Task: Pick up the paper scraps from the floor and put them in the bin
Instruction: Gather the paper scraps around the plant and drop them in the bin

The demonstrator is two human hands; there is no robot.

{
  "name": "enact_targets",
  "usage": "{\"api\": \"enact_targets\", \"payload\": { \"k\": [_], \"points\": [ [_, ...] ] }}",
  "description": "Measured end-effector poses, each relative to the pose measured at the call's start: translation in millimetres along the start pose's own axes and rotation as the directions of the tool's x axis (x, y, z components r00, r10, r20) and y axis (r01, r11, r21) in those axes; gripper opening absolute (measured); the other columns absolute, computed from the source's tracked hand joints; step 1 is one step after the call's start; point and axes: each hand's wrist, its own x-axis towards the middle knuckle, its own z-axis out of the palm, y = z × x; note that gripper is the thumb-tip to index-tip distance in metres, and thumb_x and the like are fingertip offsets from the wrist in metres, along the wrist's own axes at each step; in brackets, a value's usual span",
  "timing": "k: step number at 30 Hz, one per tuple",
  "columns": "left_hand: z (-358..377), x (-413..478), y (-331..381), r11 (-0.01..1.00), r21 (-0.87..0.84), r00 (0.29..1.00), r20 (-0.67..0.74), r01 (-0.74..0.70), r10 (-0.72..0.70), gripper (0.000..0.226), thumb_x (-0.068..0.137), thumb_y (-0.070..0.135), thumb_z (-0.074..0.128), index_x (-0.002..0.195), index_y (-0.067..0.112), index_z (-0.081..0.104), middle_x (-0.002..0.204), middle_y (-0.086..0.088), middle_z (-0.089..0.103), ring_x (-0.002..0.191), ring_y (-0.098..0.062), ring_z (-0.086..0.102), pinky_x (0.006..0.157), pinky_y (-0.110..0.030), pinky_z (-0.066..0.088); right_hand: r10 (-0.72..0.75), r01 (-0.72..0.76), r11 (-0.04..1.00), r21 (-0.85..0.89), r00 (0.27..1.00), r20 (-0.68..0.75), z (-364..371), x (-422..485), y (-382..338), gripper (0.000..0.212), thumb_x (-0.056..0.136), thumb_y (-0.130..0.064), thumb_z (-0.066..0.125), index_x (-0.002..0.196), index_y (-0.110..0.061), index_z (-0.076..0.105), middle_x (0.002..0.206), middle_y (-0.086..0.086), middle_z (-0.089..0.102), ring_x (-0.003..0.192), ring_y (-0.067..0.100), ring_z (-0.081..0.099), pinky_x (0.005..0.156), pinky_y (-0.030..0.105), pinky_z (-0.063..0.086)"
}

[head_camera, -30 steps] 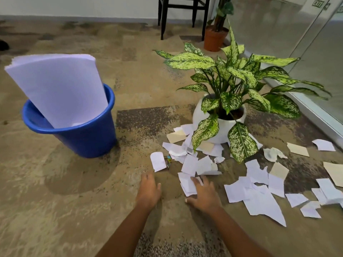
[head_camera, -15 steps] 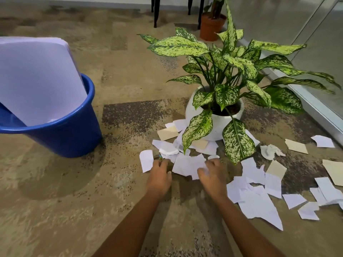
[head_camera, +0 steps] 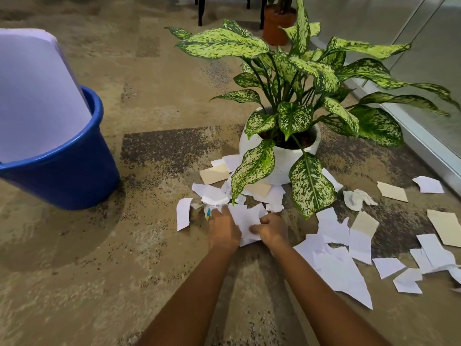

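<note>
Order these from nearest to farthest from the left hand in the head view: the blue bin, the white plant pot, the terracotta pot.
1. white plant pot, just ahead, slightly right of the left hand
2. blue bin, far left
3. terracotta pot, far back by the chair legs

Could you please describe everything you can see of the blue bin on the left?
The blue bin is a round bucket that looks like glossy plastic, with a rolled rim and walls tapering toward the base. It stands on the patterned carpet, tilted in this wide view, its left side cut off by the frame edge. A curved stack of pale lilac sheets rises out of it. Neither hand touches it.
</note>
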Motion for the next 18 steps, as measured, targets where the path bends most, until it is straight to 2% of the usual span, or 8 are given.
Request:
{"api": "enact_targets", "payload": {
  "k": [1, 2, 5, 7, 10, 13, 15, 18],
  "points": [
    [0.4, 2.4, -1.3, 1.0, 0.001, 1.0, -0.005, -0.004, 0.004, 0.058, 0.092, 0.022, 0.053, 0.142, 0.009, 0.028, 0.142, -0.018, 0.037, 0.131, -0.033, 0.04, 0.104, -0.036, 0.038, 0.002, -0.002, 0.999, 0.035, 1.0, 0.012, -0.9, -0.3, 1.2, 0.019, 0.077, -0.008, 0.072, 0.068, -0.009, 0.055, 0.071, 0.003, 0.054, 0.075, 0.022, 0.051, 0.066, 0.025, 0.034],
    [1.2, 4.7, -2.6, 1.0, 0.001, 1.0, -0.007, -0.012, 0.012, 0.058, 0.091, 0.023, 0.054, 0.142, 0.008, 0.028, 0.141, -0.018, 0.038, 0.131, -0.033, 0.039, 0.104, -0.036, 0.038, -0.006, 0.006, 0.999, 0.053, 1.0, 0.016, -2.6, -1.7, 1.1, 0.017, 0.078, -0.008, 0.072, 0.09, -0.006, 0.061, 0.089, 0.006, 0.06, 0.089, 0.024, 0.055, 0.072, 0.024, 0.036],
    [5.0, 7.1, -4.2, 0.999, 0.024, 1.0, 0.0, -0.031, 0.031, 0.061, 0.09, 0.024, 0.057, 0.141, 0.006, 0.029, 0.141, -0.019, 0.041, 0.132, -0.033, 0.039, 0.105, -0.036, 0.037, -0.027, 0.024, 0.998, 0.051, 0.998, 0.06, -6.6, -0.9, 2.0, 0.059, 0.077, -0.007, 0.075, 0.129, -0.007, 0.047, 0.132, 0.013, 0.055, 0.118, 0.029, 0.053, 0.085, 0.026, 0.041],
    [8.8, 7.4, -4.9, 1.0, -0.028, 1.0, -0.001, -0.008, 0.008, 0.058, 0.089, 0.023, 0.06, 0.137, 0.005, 0.034, 0.138, -0.019, 0.046, 0.13, -0.034, 0.042, 0.104, -0.037, 0.038, -0.02, 0.018, 1.0, 0.02, 0.993, 0.116, -9.1, -1.0, 1.4, 0.061, 0.076, -0.009, 0.076, 0.131, -0.005, 0.05, 0.134, 0.013, 0.056, 0.118, 0.029, 0.054, 0.088, 0.028, 0.043],
    [12.2, 4.8, -6.2, 0.967, -0.251, 0.999, -0.015, 0.043, -0.048, 0.041, 0.088, 0.019, 0.061, 0.125, 0.002, 0.052, 0.127, -0.017, 0.059, 0.119, -0.033, 0.054, 0.096, -0.038, 0.044, -0.058, 0.068, 0.996, -0.058, 0.985, 0.161, -10.1, -0.3, 0.9, 0.04, 0.079, -0.015, 0.074, 0.113, 0.003, 0.065, 0.118, 0.018, 0.066, 0.095, 0.027, 0.059, 0.075, 0.026, 0.04],
    [8.3, -1.6, -10.3, 0.936, -0.351, 0.997, -0.064, 0.027, -0.053, 0.028, 0.09, 0.024, 0.059, 0.106, 0.001, 0.065, 0.11, -0.018, 0.067, 0.102, -0.032, 0.061, 0.084, -0.037, 0.049, -0.084, 0.085, 0.996, -0.006, 0.991, 0.106, -13.9, 2.5, 2.4, 0.039, 0.082, -0.019, 0.071, 0.113, 0.004, 0.064, 0.119, 0.02, 0.065, 0.105, 0.031, 0.06, 0.077, 0.026, 0.039],
    [1.0, -4.1, -17.7, 0.967, -0.254, 0.978, -0.206, -0.026, -0.027, 0.03, 0.091, 0.029, 0.058, 0.099, 0.002, 0.066, 0.11, -0.015, 0.064, 0.102, -0.029, 0.057, 0.083, -0.038, 0.047, -0.083, 0.08, 0.994, 0.07, 0.995, 0.046, -21.3, 8.7, 2.7, 0.041, 0.083, -0.019, 0.07, 0.114, 0.006, 0.062, 0.122, 0.021, 0.063, 0.109, 0.031, 0.059, 0.08, 0.029, 0.041],
    [-13.1, -2.7, -37.8, 0.993, -0.087, 0.897, -0.441, -0.079, 0.032, 0.034, 0.09, 0.035, 0.057, 0.104, 0.006, 0.066, 0.126, -0.009, 0.049, 0.118, -0.024, 0.041, 0.097, -0.037, 0.041, -0.065, 0.063, 0.997, 0.052, 0.997, 0.034, -33.1, 15.0, 0.0, 0.054, 0.088, -0.027, 0.065, 0.131, 0.003, 0.051, 0.138, 0.019, 0.052, 0.12, 0.028, 0.053, 0.089, 0.029, 0.039]
  ]
}}
